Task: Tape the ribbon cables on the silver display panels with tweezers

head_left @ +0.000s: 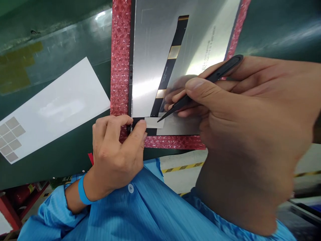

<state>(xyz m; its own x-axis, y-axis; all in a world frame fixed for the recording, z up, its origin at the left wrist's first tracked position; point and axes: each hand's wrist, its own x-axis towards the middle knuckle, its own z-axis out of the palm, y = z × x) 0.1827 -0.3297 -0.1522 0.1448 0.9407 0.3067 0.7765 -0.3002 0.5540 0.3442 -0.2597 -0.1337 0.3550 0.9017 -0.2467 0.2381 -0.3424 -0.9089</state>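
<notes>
A silver metal-backed panel [150,43] lies on pink bubble wrap. A dark flexible ribbon [164,72] with gold sections runs slantwise across it. My left hand [116,147] is at the near left corner of the panel, fingers bent and closed on its edge, thumb resting on the black strip there. Pinched in my right hand [225,97] are black tweezers [183,102], slanting down to the left. Their tip meets a small pale translucent strip [153,123] beside my left thumb. My right hand hides part of the panel's right side.
Pink bubble wrap [120,60] borders the panel on the green table [100,130]. To the left lies a white sheet [62,103] with several grey squares [11,123]. A clear film covers part of the table behind it. Yellow-black floor tape [183,167] shows below the table edge.
</notes>
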